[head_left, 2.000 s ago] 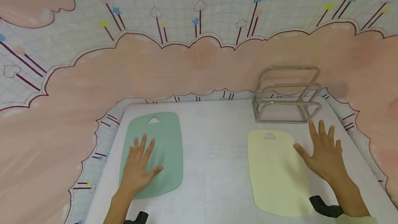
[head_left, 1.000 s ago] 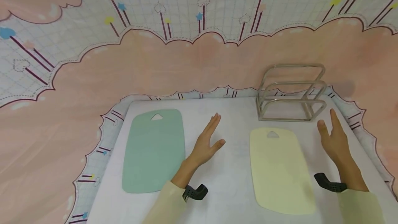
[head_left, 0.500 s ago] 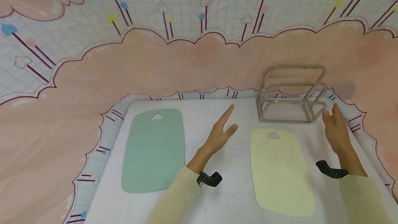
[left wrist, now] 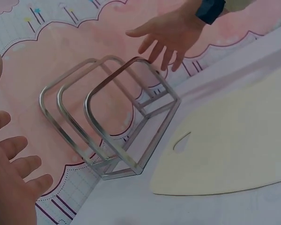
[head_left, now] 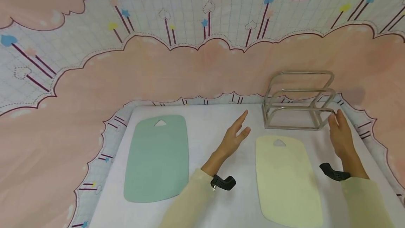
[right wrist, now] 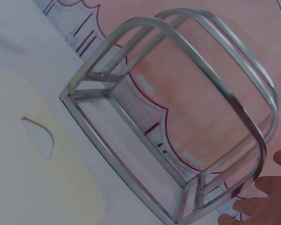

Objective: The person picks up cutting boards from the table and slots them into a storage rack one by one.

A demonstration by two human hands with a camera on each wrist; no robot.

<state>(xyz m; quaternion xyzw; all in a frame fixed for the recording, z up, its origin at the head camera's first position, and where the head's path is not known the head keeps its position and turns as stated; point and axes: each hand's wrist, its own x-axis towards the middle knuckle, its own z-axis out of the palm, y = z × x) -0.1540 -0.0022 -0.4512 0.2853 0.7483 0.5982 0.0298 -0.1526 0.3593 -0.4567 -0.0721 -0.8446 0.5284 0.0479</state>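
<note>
A metal wire rack [head_left: 292, 128] with three rounded hoops stands at the back right of the white table. My right hand [head_left: 342, 135] is at the rack's right side, fingers extended; in the right wrist view its fingertips overlap the rack's end. My left hand [head_left: 232, 140] is held out with straight fingers, left of the rack and apart from it. Between the hands, nearer the front, lies a pale yellow cutting board [head_left: 288, 182] with a handle hole. On the left lies a larger green cutting board [head_left: 156, 161], its lower right corner behind my left sleeve.
A cloth with pink clouds and candle prints [head_left: 202, 70] hangs behind and surrounds the white tabletop [head_left: 218, 196]. Black straps [head_left: 224, 183] sit on both wrists. The yellow board lies just in front of the rack.
My left hand has moved from over the green board rightward toward the rack. My right hand has turned edge-on and come up beside the rack's right side. The boards and rack stay put.
</note>
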